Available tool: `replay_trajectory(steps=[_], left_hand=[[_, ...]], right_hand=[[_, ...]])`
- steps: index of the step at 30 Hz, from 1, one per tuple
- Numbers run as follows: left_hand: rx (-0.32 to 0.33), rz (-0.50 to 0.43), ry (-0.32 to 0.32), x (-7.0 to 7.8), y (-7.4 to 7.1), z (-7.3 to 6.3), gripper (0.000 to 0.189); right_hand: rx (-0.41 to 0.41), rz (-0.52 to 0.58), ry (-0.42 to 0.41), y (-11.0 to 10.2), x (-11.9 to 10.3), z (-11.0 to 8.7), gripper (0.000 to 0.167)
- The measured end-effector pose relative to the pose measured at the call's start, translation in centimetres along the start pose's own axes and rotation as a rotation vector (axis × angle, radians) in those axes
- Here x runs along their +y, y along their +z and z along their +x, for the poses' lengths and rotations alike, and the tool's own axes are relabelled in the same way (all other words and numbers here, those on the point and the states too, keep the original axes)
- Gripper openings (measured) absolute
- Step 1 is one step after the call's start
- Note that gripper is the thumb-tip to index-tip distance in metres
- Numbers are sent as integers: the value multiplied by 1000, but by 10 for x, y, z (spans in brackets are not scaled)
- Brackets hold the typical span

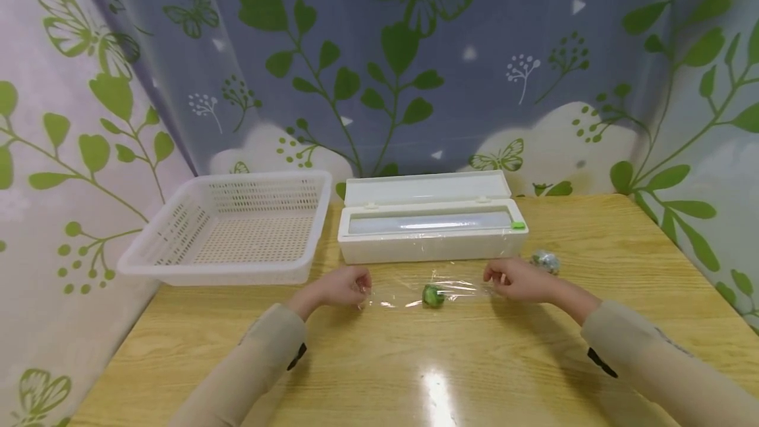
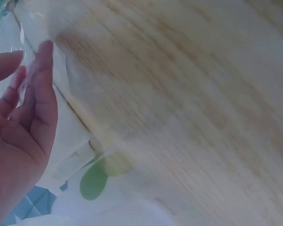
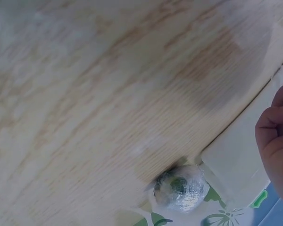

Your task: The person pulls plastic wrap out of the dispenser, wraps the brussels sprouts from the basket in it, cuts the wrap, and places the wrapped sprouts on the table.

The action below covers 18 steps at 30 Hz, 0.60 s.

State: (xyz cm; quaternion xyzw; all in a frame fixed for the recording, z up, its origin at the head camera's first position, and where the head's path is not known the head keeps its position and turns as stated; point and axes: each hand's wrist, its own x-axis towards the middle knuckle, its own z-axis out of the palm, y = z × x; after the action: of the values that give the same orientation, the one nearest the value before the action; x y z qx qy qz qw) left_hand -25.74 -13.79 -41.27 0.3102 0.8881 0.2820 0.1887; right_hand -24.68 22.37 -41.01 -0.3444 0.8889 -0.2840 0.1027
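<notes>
A sheet of clear cling film [image 1: 397,294] stretches between the two hands in the head view. My left hand [image 1: 344,286] pinches its left edge, and in the left wrist view the film runs between thumb and fingers. At the other edge, my right hand [image 1: 514,280] pinches the film with curled fingers; its fingertips are partly cut off in the right wrist view. Midway between the hands is a small round green vegetable [image 1: 433,296], at the film. Just behind stands a white cling film box [image 1: 433,250], lid raised, a roll [image 1: 439,223] inside.
A white perforated basket [image 1: 302,269] stands at the left of the wooden table [image 1: 367,374]. Beyond the right hand lies a film-wrapped ball [image 3: 181,188] with green inside. A green slider [image 1: 518,225] sits at the box's right end. Patterned curtains [image 1: 379,71] hang behind.
</notes>
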Motion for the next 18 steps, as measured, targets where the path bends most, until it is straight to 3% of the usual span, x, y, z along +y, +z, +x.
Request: replay_trajectory(steps=[2, 5, 11, 18], left_hand=[[-15, -28, -15, 0, 1, -1, 13], [-14, 1, -31, 2, 2, -2, 16], [-9, 140, -58, 5, 3, -2, 15], [11, 293, -41, 10, 3, -2, 21]], right_hand=[[-8, -14, -8, 0, -1, -1, 16], [-23, -63, -33, 0, -2, -1, 18], [-44, -163, -49, 4, 0, 0, 22], [-5, -324, -70, 9, 0, 2, 19]])
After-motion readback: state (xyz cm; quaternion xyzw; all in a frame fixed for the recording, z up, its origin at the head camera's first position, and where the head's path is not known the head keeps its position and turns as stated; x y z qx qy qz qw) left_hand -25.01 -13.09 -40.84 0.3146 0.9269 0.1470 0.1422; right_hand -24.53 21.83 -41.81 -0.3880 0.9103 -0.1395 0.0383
